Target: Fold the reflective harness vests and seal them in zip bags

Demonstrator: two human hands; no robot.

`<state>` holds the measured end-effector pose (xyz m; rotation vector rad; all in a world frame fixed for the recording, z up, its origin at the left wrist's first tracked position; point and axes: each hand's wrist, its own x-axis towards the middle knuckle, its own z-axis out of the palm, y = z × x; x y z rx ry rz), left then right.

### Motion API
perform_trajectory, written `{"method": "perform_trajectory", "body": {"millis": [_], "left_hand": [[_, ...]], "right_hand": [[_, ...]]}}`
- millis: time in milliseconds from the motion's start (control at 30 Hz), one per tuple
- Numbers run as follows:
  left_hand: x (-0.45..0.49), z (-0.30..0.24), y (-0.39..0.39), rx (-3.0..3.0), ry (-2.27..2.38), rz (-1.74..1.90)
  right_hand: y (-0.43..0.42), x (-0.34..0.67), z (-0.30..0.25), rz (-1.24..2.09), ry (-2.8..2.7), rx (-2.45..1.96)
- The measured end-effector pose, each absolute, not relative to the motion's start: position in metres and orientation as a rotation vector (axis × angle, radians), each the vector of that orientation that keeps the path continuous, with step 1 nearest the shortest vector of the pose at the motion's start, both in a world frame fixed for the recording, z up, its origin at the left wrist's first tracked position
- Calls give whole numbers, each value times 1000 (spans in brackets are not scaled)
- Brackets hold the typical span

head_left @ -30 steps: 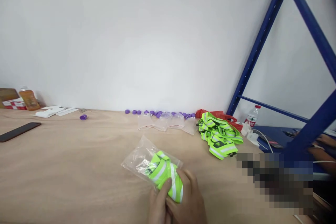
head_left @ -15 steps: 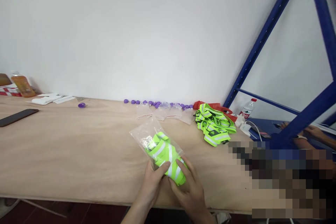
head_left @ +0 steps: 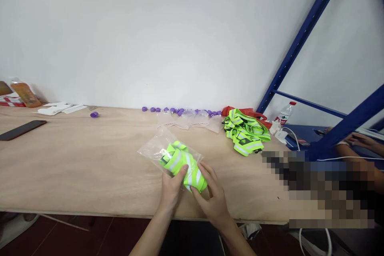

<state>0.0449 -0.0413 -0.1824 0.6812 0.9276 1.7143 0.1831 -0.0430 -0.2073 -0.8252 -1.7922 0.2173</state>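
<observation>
Grasping bag [head_left: 151,148] and strap [head_left: 189,168] with left hand [head_left: 172,187], strap with right hand [head_left: 214,198], at 6 o'clock over tabletop [head_left: 90,168]; seemingly tucking strap into bag, likely needing steady pushing toward 10 o'clock.

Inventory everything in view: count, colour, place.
table: one, tan, foreground
strap bundle: one, lime, front
bag: one, clear, over bundle
strap pile: one, lime, right
flat bags: several, clear, back
pieces: many, purple, back
plastic: one, red, right
bottles: two, amber left, clear right
slab: one, dark, left
papers: several, white, left
carton: one, red-white, left
rack: one, blue, right
wall: one, white, back
cables: several, white, right
co-worker: one, right
hands: two, bare, on bundle
</observation>
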Motion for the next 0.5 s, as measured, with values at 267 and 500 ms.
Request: {"method": "perform_trajectory", "body": {"millis": [267,500], "left_hand": [[51,-179,-42,784,884,1682],[60,-168,-47,761,947,1693]], "right_hand": [[-41,158,-220,625,-1333,-900],[-35,136,-209,775,-897,-894]]}}
